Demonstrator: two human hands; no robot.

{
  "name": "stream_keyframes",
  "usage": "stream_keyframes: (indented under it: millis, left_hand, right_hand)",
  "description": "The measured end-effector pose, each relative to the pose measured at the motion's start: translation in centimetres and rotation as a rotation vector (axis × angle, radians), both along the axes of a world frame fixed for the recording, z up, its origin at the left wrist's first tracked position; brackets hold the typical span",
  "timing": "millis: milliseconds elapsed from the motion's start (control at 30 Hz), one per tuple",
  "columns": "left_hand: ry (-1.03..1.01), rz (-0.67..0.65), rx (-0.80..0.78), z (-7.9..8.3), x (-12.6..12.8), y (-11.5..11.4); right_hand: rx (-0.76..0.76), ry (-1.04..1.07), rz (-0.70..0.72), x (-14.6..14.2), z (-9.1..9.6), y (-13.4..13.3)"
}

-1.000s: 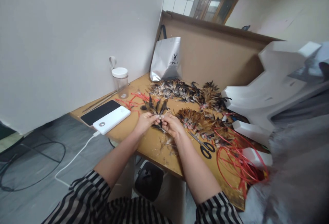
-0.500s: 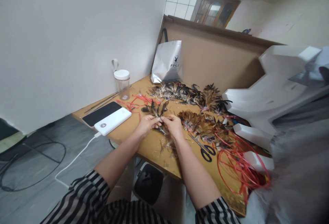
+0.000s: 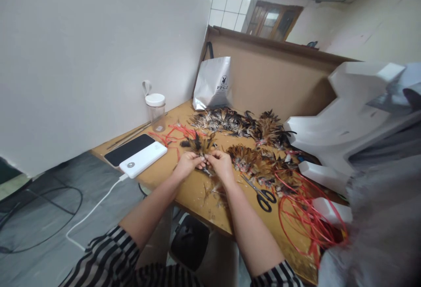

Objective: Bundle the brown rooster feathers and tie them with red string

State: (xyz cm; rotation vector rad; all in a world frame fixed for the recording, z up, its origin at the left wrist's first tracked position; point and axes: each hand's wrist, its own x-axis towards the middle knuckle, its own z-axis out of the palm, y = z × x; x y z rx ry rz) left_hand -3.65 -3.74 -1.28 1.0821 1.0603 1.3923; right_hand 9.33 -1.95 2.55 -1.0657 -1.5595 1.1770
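Feathers (image 3: pixel 200 143) on wooden table (image 3: pixel 169 159), white wall (image 3: pixel 82 59)

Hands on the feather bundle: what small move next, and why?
Probably the right hand should take one of the loose feathers on the table beneath: it and the left hand pinch the feather bundle at its base.

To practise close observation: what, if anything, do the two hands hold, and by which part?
The left hand and right hand pinch a brown-and-black feather bunch at its quill end.
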Motion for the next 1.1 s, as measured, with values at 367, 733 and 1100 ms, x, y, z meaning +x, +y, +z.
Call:
stream_keyframes:
  millis: [367,733,1100]
  left_hand:
    - [0.021,-0.076,-0.002,-0.26,-0.15,-0.04]
    - [0.141,-0.096,0.001,-0.60,0.08,0.00]
    - [0.163,-0.117,0.152,0.09,0.11,-0.42]
  right_hand:
    - [-0.075,0.139,0.047,-0.25,-0.39,-0.01]
    - [0.310,-0.308,-0.041,0.16,-0.47,0.08]
    - [0.368,-0.256,-0.126,-0.17,-1.00,0.07]
